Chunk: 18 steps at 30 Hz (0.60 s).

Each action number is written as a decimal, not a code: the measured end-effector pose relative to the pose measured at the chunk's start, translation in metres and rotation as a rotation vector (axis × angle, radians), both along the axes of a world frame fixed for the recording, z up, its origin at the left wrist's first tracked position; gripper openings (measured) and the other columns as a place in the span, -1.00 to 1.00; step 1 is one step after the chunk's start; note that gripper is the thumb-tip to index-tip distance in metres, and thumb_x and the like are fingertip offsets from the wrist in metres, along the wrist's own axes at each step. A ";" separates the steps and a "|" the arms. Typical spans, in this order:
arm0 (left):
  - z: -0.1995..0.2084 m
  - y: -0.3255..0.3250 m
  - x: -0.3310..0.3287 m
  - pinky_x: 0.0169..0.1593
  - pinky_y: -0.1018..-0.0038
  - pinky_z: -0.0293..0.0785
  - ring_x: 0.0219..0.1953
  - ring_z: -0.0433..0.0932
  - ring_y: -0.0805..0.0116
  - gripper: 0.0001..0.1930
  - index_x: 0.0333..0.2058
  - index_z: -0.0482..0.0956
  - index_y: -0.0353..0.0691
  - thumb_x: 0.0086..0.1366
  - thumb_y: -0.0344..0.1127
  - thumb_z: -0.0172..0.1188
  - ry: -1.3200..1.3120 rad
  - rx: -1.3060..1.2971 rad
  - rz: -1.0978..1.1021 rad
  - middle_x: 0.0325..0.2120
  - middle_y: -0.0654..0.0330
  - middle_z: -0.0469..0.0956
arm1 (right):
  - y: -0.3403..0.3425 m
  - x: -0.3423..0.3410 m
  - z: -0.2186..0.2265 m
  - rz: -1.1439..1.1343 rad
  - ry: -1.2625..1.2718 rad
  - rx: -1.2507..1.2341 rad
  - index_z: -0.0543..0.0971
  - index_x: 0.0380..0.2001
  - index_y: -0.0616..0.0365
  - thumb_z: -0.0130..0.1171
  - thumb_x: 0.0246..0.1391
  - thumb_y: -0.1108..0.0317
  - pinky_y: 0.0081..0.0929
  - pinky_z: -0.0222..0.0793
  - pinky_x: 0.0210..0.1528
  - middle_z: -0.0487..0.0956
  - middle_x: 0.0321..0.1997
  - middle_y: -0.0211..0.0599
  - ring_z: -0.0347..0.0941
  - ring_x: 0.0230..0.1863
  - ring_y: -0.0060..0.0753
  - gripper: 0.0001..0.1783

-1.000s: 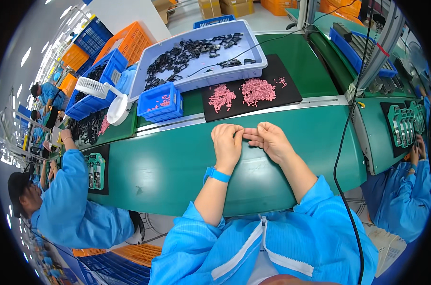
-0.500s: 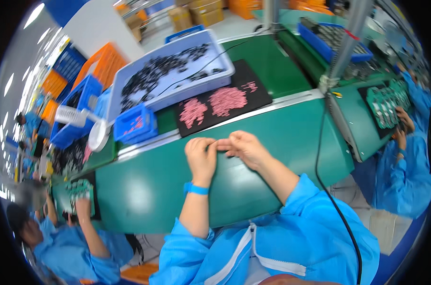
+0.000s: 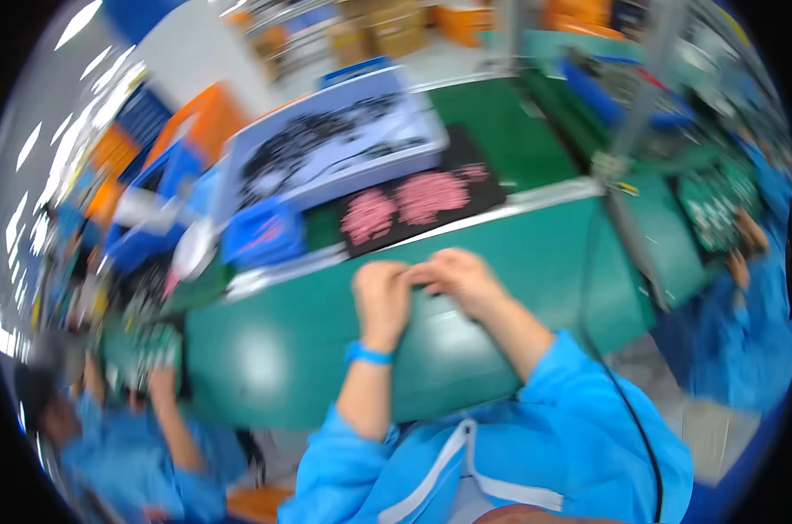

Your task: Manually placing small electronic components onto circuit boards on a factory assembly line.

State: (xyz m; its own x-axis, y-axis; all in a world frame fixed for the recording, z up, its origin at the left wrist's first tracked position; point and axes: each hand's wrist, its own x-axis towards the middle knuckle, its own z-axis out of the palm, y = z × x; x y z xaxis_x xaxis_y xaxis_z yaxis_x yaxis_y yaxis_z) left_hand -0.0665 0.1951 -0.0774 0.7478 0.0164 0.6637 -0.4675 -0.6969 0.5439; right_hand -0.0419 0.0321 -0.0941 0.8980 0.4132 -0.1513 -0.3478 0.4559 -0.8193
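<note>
Left hand [image 3: 383,297], right hand [image 3: 457,278] fingertips together; pinched item blurred, grip unclear; 2 pink piles [image 3: 405,205] near.

the left hand [image 3: 381,295] and right hand [image 3: 455,277] meet fingertip to fingertip over the table [image 3: 536,253], just before its raised edge strip. behind that strip lies a mat [image 3: 483,188] with two heaps of small parts [image 3: 418,199] on it. behind the mat sits a large tray [image 3: 326,144] holding many small pieces. left of the mat stands a small bin [image 3: 263,240], and further bins [image 3: 143,218] crowd the table's left end. to the right, a co-worker's hand [image 3: 745,231] rests at a circuit board [image 3: 715,201]. at lower left, another co-worker's hand [image 3: 162,384] holds a second board [image 3: 147,349]. a cable [image 3: 619,402] runs down on the right side.
</note>
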 end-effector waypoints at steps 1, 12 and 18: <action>-0.001 0.003 0.000 -0.23 0.24 0.39 -0.35 0.50 0.05 -0.94 -0.49 0.54 -0.25 0.01 -0.49 0.24 0.048 0.003 -0.039 -0.48 0.07 0.54 | -0.003 -0.002 0.008 -0.031 -0.009 0.021 0.45 -0.33 0.11 0.15 0.19 0.28 -0.45 0.51 -0.23 0.61 -0.14 -0.06 0.58 -0.10 -0.25 -0.84; 0.031 0.060 -0.071 -0.20 0.45 0.41 -0.30 0.51 0.27 -0.90 -0.37 0.51 -0.30 0.21 -0.40 0.21 0.166 -0.335 0.218 -0.41 0.13 0.53 | -0.012 0.007 -0.011 -0.052 -0.068 -0.052 0.42 -0.25 0.09 0.01 0.28 0.28 -0.57 0.42 -0.28 0.54 -0.27 -0.33 0.48 -0.27 -0.48 -0.87; 0.024 0.124 -0.129 -0.16 0.35 0.43 -0.26 0.52 0.14 -0.92 -0.39 0.52 -0.27 0.20 -0.39 0.20 0.194 -0.355 0.480 -0.40 0.10 0.55 | -0.026 0.017 -0.023 -0.435 -0.744 -1.010 0.39 -0.34 0.23 -0.03 0.24 0.39 -0.35 0.32 -0.35 0.44 -0.43 -0.21 0.38 -0.45 -0.29 -0.88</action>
State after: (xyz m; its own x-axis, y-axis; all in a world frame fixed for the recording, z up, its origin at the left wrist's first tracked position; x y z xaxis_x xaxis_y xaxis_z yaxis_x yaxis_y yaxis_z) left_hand -0.1955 0.3187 -0.0530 0.7087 0.5747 0.4092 -0.0168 -0.5661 0.8242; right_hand -0.0251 0.0066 -0.1168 0.9296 0.0699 0.3620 0.3463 -0.5026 -0.7922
